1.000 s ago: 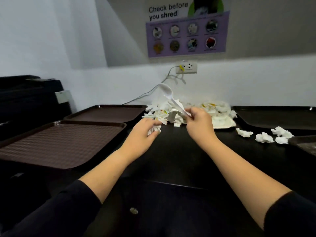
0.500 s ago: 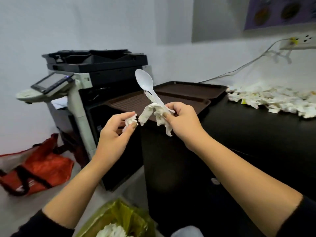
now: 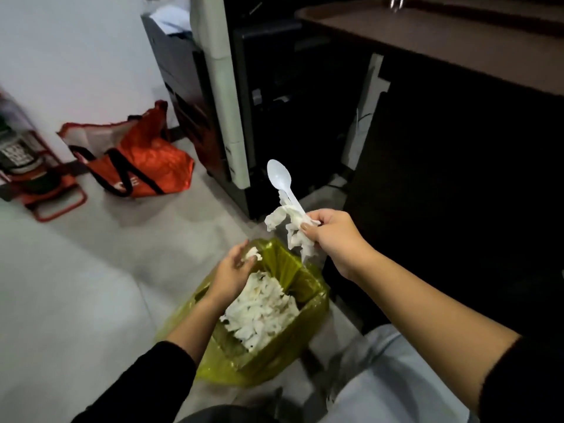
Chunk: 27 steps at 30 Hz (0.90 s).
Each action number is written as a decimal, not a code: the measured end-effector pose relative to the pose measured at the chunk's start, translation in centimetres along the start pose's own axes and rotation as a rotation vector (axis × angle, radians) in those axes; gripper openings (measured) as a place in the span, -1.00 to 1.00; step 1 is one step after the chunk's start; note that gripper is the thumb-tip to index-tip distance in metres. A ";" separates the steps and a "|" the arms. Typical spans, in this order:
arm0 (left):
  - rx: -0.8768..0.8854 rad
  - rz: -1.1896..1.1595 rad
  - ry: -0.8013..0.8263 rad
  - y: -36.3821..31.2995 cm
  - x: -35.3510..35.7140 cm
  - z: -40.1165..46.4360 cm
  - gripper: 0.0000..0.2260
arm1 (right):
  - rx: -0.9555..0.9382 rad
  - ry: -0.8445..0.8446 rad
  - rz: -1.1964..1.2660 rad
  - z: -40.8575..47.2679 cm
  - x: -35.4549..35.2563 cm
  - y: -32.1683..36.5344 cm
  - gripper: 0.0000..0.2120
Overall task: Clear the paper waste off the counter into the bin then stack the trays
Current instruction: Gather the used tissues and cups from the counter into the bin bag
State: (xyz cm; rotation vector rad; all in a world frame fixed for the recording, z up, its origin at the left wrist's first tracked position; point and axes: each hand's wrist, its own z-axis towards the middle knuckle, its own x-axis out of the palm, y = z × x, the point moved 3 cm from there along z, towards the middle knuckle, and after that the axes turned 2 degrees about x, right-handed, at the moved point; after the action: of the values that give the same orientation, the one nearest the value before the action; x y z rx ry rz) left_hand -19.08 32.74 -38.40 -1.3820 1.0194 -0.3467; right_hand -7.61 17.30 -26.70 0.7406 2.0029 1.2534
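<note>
My left hand (image 3: 233,267) is over the bin (image 3: 308,288), which stands on the floor just beside the dark counter (image 3: 457,132) and is lined with a yellow-green bag. The fingers of that hand are loosely curled round a small wad of white paper (image 3: 252,253) above the bin's far rim. My right hand (image 3: 332,236) is higher, near the bin's right edge, pinching a crumpled strip of tissue (image 3: 294,230) together with the handle of a white plastic spoon (image 3: 279,178); the spoon's bowl points up and away from me, and the tissue hangs from my fingers toward the liner. Inside the bin lies a heap of white paper scraps (image 3: 262,312). A brown tray (image 3: 442,35) rests on the counter at the top of my view. An orange bag (image 3: 137,160) lies on the floor to the left, by the copier (image 3: 213,87).
</note>
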 end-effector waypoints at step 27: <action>-0.547 -0.107 -0.149 13.0 0.4 2.1 -0.72 | 0.396 -0.094 -0.504 7.2 4.4 -13.8 -0.85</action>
State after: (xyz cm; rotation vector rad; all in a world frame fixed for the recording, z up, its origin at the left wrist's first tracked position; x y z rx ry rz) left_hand -21.76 36.67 -50.73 -1.9274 0.9550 -0.0357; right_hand -6.51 19.23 -42.70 0.4147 2.1993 0.5316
